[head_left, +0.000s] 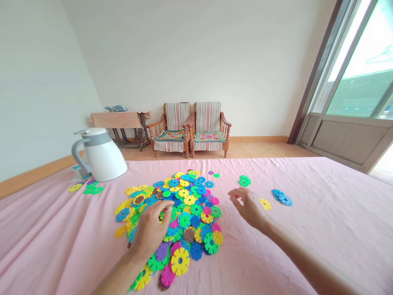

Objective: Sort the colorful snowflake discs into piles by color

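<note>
Presently: left hand [150, 233] curled on disc pile [190, 200], grip undeterminable; right hand [248, 206] loosely open beside it. Likely fault: sweeping wrist scattering discs across cloth [307, 229].

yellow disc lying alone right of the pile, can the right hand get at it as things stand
Probably yes. The yellow disc lies alone on the pink cloth just beside the right hand, with nothing between them; the blue discs sit further off.
</note>
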Demonstrator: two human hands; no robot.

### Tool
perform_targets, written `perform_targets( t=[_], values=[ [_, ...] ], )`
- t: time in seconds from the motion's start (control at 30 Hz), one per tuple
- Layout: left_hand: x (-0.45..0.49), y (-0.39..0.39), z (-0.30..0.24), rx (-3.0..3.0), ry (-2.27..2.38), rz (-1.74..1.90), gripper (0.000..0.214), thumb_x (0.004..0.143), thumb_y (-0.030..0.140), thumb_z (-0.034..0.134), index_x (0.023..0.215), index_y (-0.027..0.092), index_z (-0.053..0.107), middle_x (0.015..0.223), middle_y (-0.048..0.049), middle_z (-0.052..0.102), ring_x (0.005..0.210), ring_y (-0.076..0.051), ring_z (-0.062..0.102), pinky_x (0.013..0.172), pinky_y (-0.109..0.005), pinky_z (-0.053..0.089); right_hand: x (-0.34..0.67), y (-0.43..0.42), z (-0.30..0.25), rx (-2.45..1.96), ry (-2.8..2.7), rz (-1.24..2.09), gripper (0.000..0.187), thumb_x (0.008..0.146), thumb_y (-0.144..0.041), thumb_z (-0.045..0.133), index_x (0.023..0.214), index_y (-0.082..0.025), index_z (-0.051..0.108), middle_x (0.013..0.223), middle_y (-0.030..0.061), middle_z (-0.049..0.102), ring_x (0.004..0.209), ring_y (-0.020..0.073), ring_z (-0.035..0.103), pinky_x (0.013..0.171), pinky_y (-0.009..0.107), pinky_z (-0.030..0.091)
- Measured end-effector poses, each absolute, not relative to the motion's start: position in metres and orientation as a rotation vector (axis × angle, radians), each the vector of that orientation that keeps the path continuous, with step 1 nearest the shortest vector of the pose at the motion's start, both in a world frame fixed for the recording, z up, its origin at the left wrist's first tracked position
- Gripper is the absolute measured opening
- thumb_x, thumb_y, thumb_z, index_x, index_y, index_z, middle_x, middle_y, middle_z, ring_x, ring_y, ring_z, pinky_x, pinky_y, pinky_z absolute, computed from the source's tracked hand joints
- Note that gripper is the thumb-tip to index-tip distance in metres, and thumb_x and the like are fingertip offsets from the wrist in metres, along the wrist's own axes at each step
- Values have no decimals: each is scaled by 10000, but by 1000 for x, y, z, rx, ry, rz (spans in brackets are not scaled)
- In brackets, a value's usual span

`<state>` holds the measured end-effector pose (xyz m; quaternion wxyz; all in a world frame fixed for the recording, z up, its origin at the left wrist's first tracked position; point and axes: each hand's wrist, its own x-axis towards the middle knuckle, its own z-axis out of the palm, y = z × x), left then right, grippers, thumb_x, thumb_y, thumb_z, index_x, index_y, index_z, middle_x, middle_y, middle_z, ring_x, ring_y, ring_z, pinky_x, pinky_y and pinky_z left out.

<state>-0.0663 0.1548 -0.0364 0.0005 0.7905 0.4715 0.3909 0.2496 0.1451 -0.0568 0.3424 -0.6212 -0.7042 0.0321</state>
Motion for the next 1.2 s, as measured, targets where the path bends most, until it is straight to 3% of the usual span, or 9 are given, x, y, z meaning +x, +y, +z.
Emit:
perform_targets(
  t=[0.33,0.43,0.6,0.77,0.97,1.07,1.2],
  values=[
    [-67,154,-37,2460,1466,1215,215,884,266,461,948,207,658,911,-48,712,848,-204,663,774,-327,519,172,188,-52,-1606,-2095,84,350,873,-216,498,1214,-217,577,1235,93,602,1108,257,515,891,399,361],
    [-66,155,-36,2456,1461,1225,210,879,262,466,933,210,662,902,-41,712,846,-204,664,769,-321,518,166,194,-53,-1619,-2114,55,316,880,-256,515,1183,-219,598,1157,98,636,1073,251,524,895,402,338],
    [-68,153,-35,2457,1470,1197,212,882,283,470,942,207,659,892,-39,711,829,-205,664,761,-325,518,164,188,-54,-1579,-2120,-13,220,921,-252,474,963,-228,688,934,61,680,943,205,559,861,343,343],
    [-70,156,-38,2465,1465,1185,211,883,289,472,946,209,657,903,-41,711,824,-205,666,758,-321,517,181,170,-51,-1594,-1960,-74,301,956,-235,390,1026,-236,683,919,64,668,922,187,558,821,296,379],
    [-69,159,-42,2474,1468,1186,221,888,302,465,952,204,653,917,-47,712,860,-209,662,773,-319,517,272,150,-55,-1733,-1701,-126,301,898,-295,431,1012,-210,696,891,71,676,873,210,592,783,313,422],
    [-69,159,-42,2476,1475,1178,228,890,311,461,956,207,653,926,-45,714,861,-208,663,780,-319,517,338,147,-65,-1883,-1467,-120,333,850,-291,431,1015,-155,686,811,80,696,715,195,628,673,301,451],
    [-71,159,-43,2473,1488,1186,226,883,327,474,950,214,658,925,-32,715,868,-207,664,783,-313,519,403,144,-83,-2035,-1218,-74,342,791,-317,464,937,-138,715,742,98,721,656,213,660,569,285,455]
  ],
)
